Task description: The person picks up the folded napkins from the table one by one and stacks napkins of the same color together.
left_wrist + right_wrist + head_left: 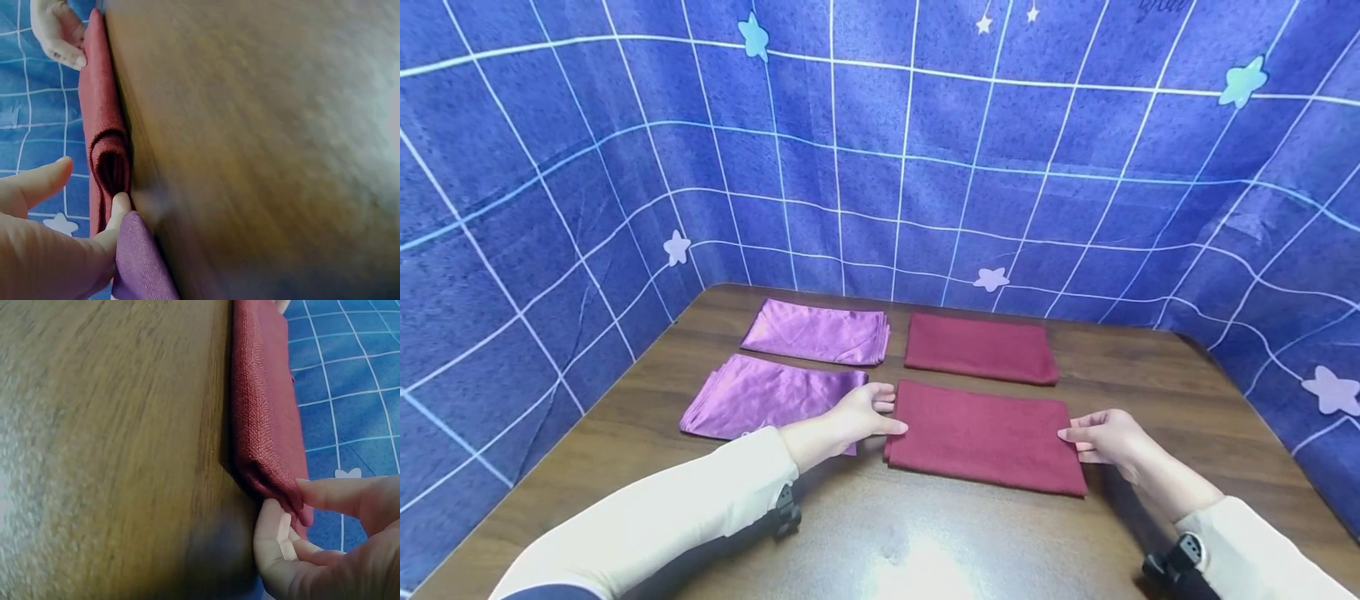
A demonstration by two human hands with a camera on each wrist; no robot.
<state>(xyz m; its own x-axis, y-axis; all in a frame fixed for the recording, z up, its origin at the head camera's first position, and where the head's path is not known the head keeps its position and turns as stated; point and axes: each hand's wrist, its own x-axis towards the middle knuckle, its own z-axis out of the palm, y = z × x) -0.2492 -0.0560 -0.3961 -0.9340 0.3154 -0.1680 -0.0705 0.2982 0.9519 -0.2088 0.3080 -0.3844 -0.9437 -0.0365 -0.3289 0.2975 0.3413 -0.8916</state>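
The right hand (pixel 1111 437) pinches the near red cloth (pixel 985 435); the left hand (pixel 859 412), spread, seemingly touches its opposite end.

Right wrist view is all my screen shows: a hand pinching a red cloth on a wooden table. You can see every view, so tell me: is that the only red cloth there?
Observer: No. The head view shows a back red cloth lying behind the front red cloth, which is the one you see.
Visitor: Oh! Is there cloth in any other colour?
Observer: Yes, a back purple cloth and a front purple cloth lie to the left of those two.
Visitor: And how does the far end of my cloth look?
Observer: In the left wrist view, its layers curve into a rounded fold by the left hand.
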